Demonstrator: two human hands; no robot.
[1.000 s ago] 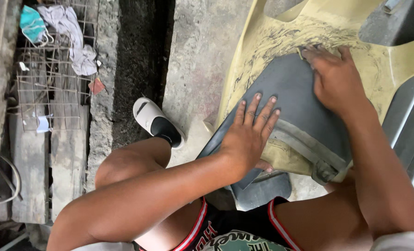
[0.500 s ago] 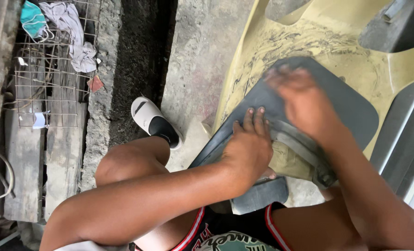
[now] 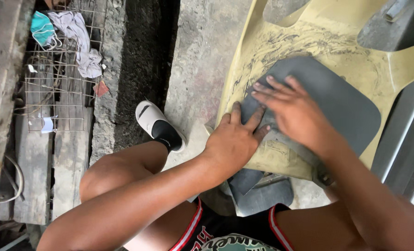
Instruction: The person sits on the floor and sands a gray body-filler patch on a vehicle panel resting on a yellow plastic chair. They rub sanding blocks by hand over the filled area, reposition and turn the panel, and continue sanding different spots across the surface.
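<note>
A dark grey rubber sheet lies on a dirty yellow plastic chair seat. My left hand presses flat on the sheet's near left corner, fingers spread. My right hand lies flat on the sheet just to the right, fingers pointing left, touching the left hand's fingertips. More grey sheet pieces hang below the chair's front edge, between my knees.
My foot in a white slipper rests on the concrete floor. A dark gutter runs beside it. On the left are wooden planks, a wire grid, a rag and a teal face mask.
My right hand slid from the sheet's far right edge leftward across it to meet my left hand. The left hand shifted to the sheet's near left corner.
</note>
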